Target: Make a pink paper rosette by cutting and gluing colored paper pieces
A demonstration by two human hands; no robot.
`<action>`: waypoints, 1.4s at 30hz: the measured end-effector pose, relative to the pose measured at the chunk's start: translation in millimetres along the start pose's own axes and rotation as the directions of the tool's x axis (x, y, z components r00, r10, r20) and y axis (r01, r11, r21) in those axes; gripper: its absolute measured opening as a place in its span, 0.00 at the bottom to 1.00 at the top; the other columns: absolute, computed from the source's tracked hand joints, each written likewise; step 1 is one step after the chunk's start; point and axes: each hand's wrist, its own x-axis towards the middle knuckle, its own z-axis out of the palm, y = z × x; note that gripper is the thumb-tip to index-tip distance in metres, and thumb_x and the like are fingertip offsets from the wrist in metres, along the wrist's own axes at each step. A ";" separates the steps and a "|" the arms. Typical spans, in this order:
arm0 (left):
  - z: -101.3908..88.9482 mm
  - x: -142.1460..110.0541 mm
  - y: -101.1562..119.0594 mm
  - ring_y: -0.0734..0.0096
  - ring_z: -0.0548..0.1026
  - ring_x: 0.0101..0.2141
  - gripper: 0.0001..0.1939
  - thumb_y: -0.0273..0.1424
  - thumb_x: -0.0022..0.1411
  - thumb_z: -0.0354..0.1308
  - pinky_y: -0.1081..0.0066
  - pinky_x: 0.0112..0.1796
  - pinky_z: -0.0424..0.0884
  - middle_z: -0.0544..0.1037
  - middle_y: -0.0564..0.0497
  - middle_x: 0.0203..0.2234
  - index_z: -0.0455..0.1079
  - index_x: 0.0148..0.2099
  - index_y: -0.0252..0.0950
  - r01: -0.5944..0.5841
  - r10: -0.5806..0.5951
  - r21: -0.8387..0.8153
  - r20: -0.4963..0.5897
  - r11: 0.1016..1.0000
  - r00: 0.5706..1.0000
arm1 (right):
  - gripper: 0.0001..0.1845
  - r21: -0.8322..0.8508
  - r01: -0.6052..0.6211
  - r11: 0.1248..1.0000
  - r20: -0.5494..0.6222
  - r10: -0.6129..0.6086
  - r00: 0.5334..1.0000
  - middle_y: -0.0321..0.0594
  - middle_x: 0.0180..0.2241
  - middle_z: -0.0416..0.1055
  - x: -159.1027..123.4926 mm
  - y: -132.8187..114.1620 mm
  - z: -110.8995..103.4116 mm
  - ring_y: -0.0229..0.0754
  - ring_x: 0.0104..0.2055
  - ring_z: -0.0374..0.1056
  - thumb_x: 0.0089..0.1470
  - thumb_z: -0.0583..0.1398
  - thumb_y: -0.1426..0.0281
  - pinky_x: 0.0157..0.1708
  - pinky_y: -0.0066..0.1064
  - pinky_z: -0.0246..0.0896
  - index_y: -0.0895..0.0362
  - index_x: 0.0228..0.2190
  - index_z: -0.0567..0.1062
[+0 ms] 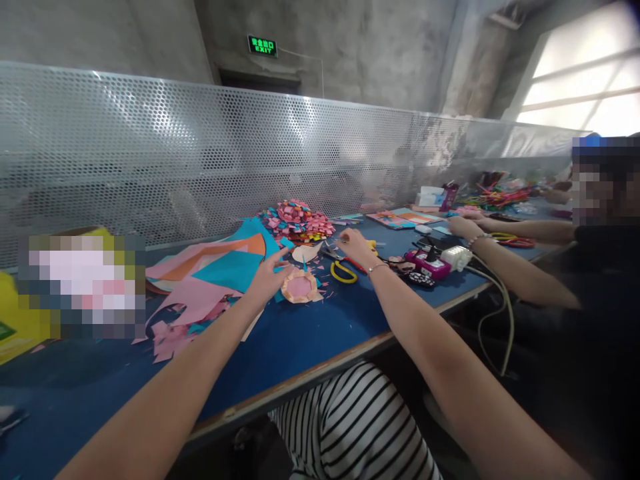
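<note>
My left hand [270,275] rests with fingers spread on the blue table, its fingertips touching a round pink paper piece with a tan folded rim [300,286]. My right hand [354,245] reaches farther out, fingers curled down near a tan paper scrap [306,253] and yellow-handled scissors [343,269]; I cannot make out whether it grips anything. A heap of small pink, red and blue folded paper pieces [299,221] lies just beyond both hands.
Large sheets of pink, orange and blue paper [213,263] and pink offcuts [173,330] lie at the left. A perforated metal screen [200,147] backs the table [300,347]. A co-worker's hand [463,227] works at the right near a pink box [427,264], cables and coloured sheets.
</note>
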 end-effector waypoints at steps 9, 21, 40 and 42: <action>0.7 2.2 -11.2 0.54 0.61 0.55 0.31 0.41 0.47 0.58 0.58 0.51 0.60 0.65 0.44 0.55 0.65 0.54 0.38 -0.125 0.116 0.047 0.174 0.991 0.978 | 0.14 0.863 -0.126 0.489 0.265 -0.227 0.937 0.32 0.28 0.64 -22.1 -54.9 24.4 0.32 0.29 0.63 0.42 0.61 0.64 0.28 0.25 0.61 0.55 0.32 0.68; 3.5 -2.7 -1.8 0.53 0.57 0.57 0.29 0.40 0.47 0.59 0.56 0.53 0.56 0.65 0.44 0.55 0.67 0.52 0.38 -0.094 0.092 0.001 0.213 0.996 0.973 | 0.17 0.897 -0.307 0.317 0.378 -0.191 0.906 0.28 0.24 0.64 -27.4 -61.0 28.4 0.30 0.26 0.62 0.35 0.67 0.66 0.28 0.24 0.60 0.56 0.28 0.66; -10.8 8.4 -21.0 0.51 0.71 0.44 0.17 0.42 0.41 0.60 0.60 0.43 0.64 0.77 0.44 0.38 0.74 0.34 0.38 0.059 -0.174 0.579 0.145 0.813 0.974 | 0.10 0.922 -0.379 0.076 0.379 0.023 0.925 0.29 0.21 0.67 -14.2 -47.0 7.4 0.33 0.28 0.69 0.37 0.62 0.74 0.29 0.24 0.63 0.56 0.23 0.65; -10.2 8.3 -22.3 0.54 0.71 0.43 0.18 0.41 0.40 0.60 0.63 0.42 0.65 0.76 0.45 0.40 0.73 0.35 0.38 0.079 -0.204 0.529 0.181 0.845 0.962 | 0.09 0.921 -0.381 0.084 0.378 0.046 0.925 0.30 0.21 0.67 -12.1 -44.7 4.8 0.34 0.27 0.69 0.37 0.61 0.74 0.28 0.25 0.63 0.56 0.23 0.64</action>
